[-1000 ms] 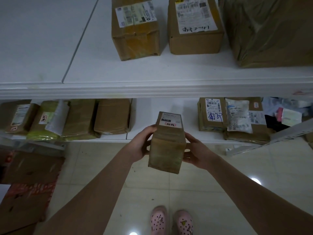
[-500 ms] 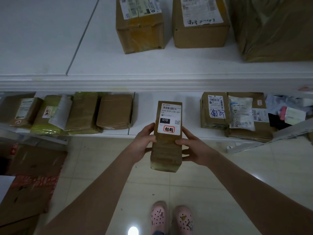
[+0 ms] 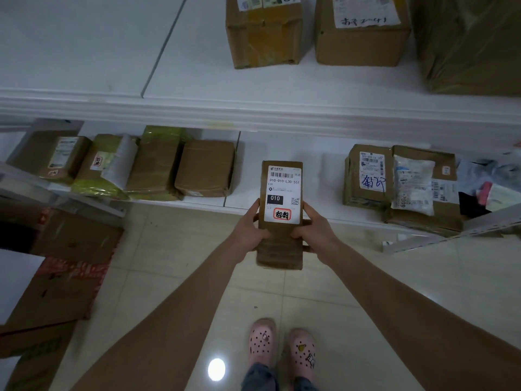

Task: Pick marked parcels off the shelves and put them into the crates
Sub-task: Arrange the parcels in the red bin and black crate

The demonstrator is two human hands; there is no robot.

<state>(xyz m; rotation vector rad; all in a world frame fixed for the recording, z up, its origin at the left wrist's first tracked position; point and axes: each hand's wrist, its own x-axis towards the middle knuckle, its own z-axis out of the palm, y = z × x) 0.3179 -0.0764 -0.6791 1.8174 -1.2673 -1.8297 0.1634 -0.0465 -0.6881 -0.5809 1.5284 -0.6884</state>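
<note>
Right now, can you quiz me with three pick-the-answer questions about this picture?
1. Where is the parcel labelled 010?
A. on the top shelf
B. held up above the floor
C. inside a crate
2. What colour are the person's shoes?
A. blue
B. green
C. pink
3. How is the parcel held?
A. the left hand and right hand both grip it
B. only one hand grips it
C. no hand touches it
Answers: 1 B, both hands hold it in front of the lower shelf; 2 C, both shoes are pink; 3 A, a hand curls round each side.
</note>
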